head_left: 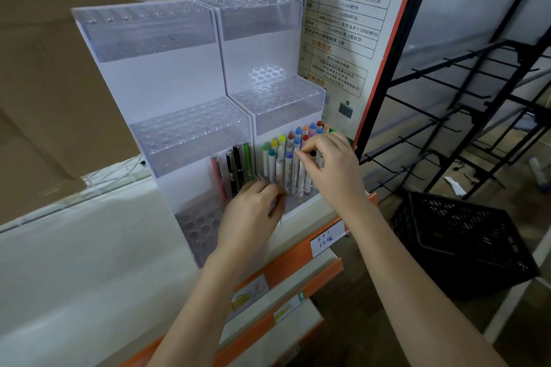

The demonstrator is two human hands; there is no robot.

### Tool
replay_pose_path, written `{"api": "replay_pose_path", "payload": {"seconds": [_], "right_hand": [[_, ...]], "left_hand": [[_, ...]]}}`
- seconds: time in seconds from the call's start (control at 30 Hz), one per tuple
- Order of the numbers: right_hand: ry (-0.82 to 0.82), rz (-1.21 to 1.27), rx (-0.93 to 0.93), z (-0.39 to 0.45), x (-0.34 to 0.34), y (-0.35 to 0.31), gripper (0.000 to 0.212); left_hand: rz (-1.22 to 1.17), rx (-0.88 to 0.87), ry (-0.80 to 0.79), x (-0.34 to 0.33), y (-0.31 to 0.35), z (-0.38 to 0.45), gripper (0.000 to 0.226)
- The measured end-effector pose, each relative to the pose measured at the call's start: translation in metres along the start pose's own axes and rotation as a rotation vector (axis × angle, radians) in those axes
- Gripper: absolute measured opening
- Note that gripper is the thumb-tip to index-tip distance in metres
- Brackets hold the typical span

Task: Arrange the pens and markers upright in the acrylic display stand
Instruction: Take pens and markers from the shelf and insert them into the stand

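Note:
A tiered clear acrylic display stand (185, 140) stands on a white shelf, its upper tiers holding nothing. In its bottom right tier several white markers (278, 162) with coloured caps stand upright. The bottom left tier holds a pink pen (218, 179), black pens (235, 171) and a green pen (247, 161), all upright. My right hand (331, 167) pinches the top of a white marker among the standing ones. My left hand (253, 211) rests with curled fingers against the front of the bottom tier, at the markers' lower ends; whether it holds anything is hidden.
A printed sign (346, 24) with an orange edge stands right of the stand. Black wire racks (465, 92) and a black plastic crate (465, 241) are on the floor to the right. Orange shelf edges with price labels (326, 240) run below. Brown cardboard (44, 83) is at left.

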State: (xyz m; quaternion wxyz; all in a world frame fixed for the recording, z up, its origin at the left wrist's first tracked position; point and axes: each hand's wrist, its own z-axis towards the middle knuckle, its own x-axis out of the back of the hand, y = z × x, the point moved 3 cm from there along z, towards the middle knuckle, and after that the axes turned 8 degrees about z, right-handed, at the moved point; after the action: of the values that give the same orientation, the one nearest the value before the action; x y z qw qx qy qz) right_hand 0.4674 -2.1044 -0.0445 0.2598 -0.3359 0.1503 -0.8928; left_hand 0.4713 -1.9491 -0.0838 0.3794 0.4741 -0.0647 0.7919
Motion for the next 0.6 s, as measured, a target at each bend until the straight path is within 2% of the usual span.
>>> {"api": "replay_pose_path", "payload": {"seconds": [0.27,0.43,0.6], "right_hand": [[0.072,0.01,0.011,-0.014,0.009,-0.008,0.025],[0.093,-0.015,0.065,-0.026,0.015,-0.01,0.019],[0.012,0.042,0.073,-0.039,0.016,-0.014,0.018]], "left_hand": [[-0.021,0.017,-0.027,0.0,-0.002,0.001,0.013],[-0.016,0.035,-0.038,0.004,0.002,0.001,0.007],[0.055,0.083,-0.015,0.013,0.01,-0.001,0.007]]}}
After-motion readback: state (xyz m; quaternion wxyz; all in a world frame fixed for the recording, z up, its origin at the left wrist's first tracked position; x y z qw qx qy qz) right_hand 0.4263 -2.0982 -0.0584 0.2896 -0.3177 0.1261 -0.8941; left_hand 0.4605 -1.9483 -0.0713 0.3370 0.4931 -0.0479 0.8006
